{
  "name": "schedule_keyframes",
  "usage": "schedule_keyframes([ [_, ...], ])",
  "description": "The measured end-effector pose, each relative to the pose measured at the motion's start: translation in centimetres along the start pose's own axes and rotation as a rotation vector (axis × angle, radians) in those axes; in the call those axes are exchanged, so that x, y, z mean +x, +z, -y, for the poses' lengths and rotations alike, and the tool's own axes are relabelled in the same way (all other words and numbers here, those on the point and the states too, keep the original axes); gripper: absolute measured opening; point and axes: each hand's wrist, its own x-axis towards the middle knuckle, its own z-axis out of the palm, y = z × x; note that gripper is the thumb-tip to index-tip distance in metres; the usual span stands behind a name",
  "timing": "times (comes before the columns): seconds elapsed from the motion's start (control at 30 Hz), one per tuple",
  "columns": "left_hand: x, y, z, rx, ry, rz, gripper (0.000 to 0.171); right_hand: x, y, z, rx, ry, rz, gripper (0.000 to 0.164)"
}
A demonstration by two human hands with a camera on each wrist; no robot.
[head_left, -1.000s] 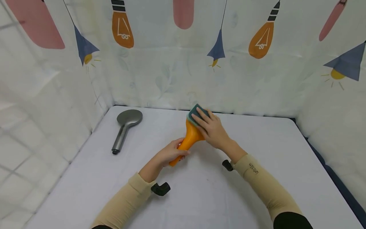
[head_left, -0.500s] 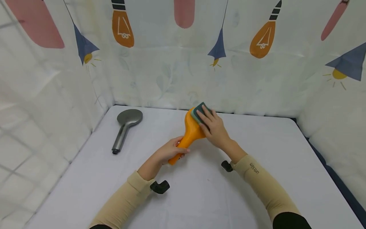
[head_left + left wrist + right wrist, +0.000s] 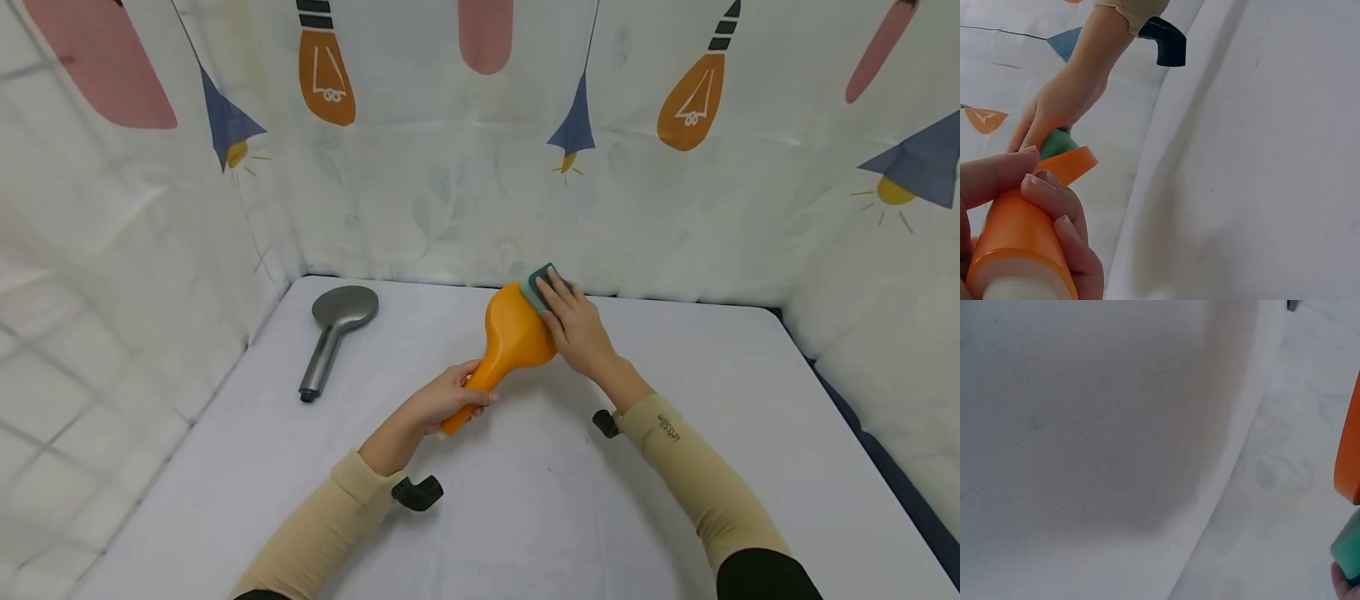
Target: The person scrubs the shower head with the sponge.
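Observation:
In the head view an orange shower head [image 3: 517, 325] is held up over the white table, tilted with its round end away from me. My left hand [image 3: 444, 398] grips its handle; the left wrist view shows thumb and fingers wrapped round the handle [image 3: 1016, 225], its hollow end facing the camera. At the round end's far right edge, my right hand [image 3: 583, 333] holds a green sponge [image 3: 531, 290], fingers laid across its darker side. Only a bit of the sponge [image 3: 1347, 550] and the orange rim [image 3: 1349, 462] enter the right wrist view.
A grey shower head [image 3: 337, 333] lies on the left part of the white-covered table [image 3: 525, 517]. Behind the table hangs a pale curtain [image 3: 465, 208] printed with lamps and bulbs, with more sheeting at both sides. A black curved piece [image 3: 417, 493] sticks out from each sleeve cuff.
My right hand has slid the sponge up and to the right across the orange round end, uncovering more of it. The left hand keeps its grip on the handle.

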Motion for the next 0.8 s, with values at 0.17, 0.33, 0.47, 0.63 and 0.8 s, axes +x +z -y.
schedule_keyframes([
  [0.17,-0.1,-0.1,0.1,0.011,-0.010,-0.002,0.044,0.1,-0.1,0.4,0.038,0.128,0.013,0.050],
  [0.33,-0.1,0.0,0.1,0.009,-0.014,0.007,0.051,-0.1,0.3,3.8,-0.085,-0.236,0.018,0.049],
  [0.47,0.0,0.1,0.2,0.016,0.027,0.023,0.049,-0.1,0.3,6.2,-0.199,-0.536,0.066,0.053],
  [0.63,0.1,0.1,0.1,0.031,0.027,0.010,0.053,0.4,0.2,5.4,-0.182,-0.533,0.032,0.051],
  [0.8,0.0,0.0,0.2,0.028,0.006,0.010,0.051,0.8,-0.4,2.2,-0.031,-0.296,-0.064,0.046],
])
